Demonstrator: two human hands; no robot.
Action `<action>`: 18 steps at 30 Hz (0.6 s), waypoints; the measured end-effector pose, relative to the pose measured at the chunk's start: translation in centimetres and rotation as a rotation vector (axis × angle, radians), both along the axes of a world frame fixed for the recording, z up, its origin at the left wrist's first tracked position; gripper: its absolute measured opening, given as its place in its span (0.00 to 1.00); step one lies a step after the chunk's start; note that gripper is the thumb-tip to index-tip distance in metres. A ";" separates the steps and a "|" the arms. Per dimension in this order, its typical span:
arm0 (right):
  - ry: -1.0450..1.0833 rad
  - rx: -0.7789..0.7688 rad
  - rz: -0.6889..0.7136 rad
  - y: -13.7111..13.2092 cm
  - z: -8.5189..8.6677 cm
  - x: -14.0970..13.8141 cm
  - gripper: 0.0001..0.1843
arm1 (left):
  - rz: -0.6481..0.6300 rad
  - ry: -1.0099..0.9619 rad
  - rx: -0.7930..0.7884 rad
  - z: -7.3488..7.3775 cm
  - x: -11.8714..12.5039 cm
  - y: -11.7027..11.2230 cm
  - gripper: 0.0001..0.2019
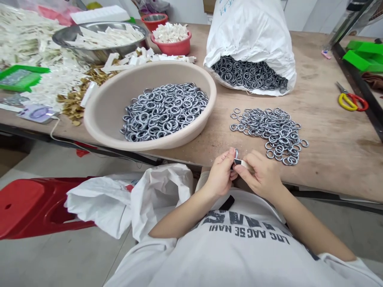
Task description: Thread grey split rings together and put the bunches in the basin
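Note:
At the table's front edge, my left hand point(220, 173) pinches a grey metal ring point(236, 153), whose upper part shows above the fingertips. My right hand point(263, 173) is closed on a small black-and-white flat piece point(239, 162); its black end meets the left fingers close to the ring. Fingers hide much of both items, and I cannot tell exactly what the flat piece is. Beyond my right hand lies a loose pile of grey metal rings point(275, 129). To the left stands a large beige basin point(98, 107) holding many more rings point(167, 111).
A white sack point(248, 32) spills dark rings at the back. Scissors point(351, 99) lie at right near green bins point(363, 56). A steel bowl point(98, 50), red bowls point(176, 48) and white strips crowd the left. Below are a red stool point(26, 203) and an open white bag point(161, 191).

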State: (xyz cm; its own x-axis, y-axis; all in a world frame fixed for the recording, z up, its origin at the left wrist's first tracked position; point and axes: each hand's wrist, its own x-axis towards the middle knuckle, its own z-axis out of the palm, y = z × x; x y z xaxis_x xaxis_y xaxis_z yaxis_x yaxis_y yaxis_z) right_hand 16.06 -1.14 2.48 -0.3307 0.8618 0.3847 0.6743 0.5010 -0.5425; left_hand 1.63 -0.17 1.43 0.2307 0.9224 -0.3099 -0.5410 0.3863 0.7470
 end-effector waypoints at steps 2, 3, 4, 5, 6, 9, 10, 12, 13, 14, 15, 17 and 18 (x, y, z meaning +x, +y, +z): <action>-0.061 0.017 -0.017 -0.4 0.1 -0.3 0.18 | 0.003 -0.001 -0.010 0.0 0.0 0.0 0.25; -0.074 0.017 -0.018 -0.4 0.1 -0.4 0.18 | 0.003 0.000 -0.013 0.0 0.0 0.0 0.25; -0.077 0.006 -0.011 -0.4 0.0 -0.3 0.19 | 0.001 0.001 -0.014 -0.1 0.0 -0.1 0.25; -0.067 -0.017 0.000 -0.2 -0.1 -0.2 0.19 | -0.003 0.003 -0.010 -0.2 -0.1 -0.2 0.25; -0.041 -0.048 0.001 0.2 -0.3 0.1 0.20 | -0.017 0.006 0.001 -0.3 -0.1 -0.4 0.25; 0.086 -0.141 -0.111 2.6 -0.9 1.4 0.23 | -0.134 0.005 0.052 -0.6 -0.3 -1.1 0.24; 0.106 -0.156 -0.183 3.7 -0.9 1.9 0.24 | -0.167 -0.003 0.063 -0.7 -0.5 -1.2 0.24; 0.022 -0.168 -0.258 6.3 -0.9 2.3 0.25 | -0.171 -0.014 0.064 -0.8 -0.9 -1.3 0.24; -0.061 -0.163 -0.267 7.5 -0.8 2.1 0.24 | -0.144 -0.011 0.058 -0.8 -1.1 -1.3 0.23; -0.156 -0.150 -0.268 8.7 -0.6 1.8 0.22 | -0.111 0.000 0.052 -0.7 -1.4 -1.1 0.22; -0.250 -0.135 -0.263 9.8 -0.3 1.3 0.20 | -0.083 0.015 0.046 -0.7 -1.7 -1.0 0.20; -0.411 -0.110 -0.245 11.8 0.0 -0.2 0.21 | -0.049 0.043 0.031 -0.6 -2.2 -0.6 0.18; -0.472 -0.109 -0.229 12.6 0.1 -1.0 0.22 | -0.035 0.049 0.021 -0.6 -2.4 -0.5 0.18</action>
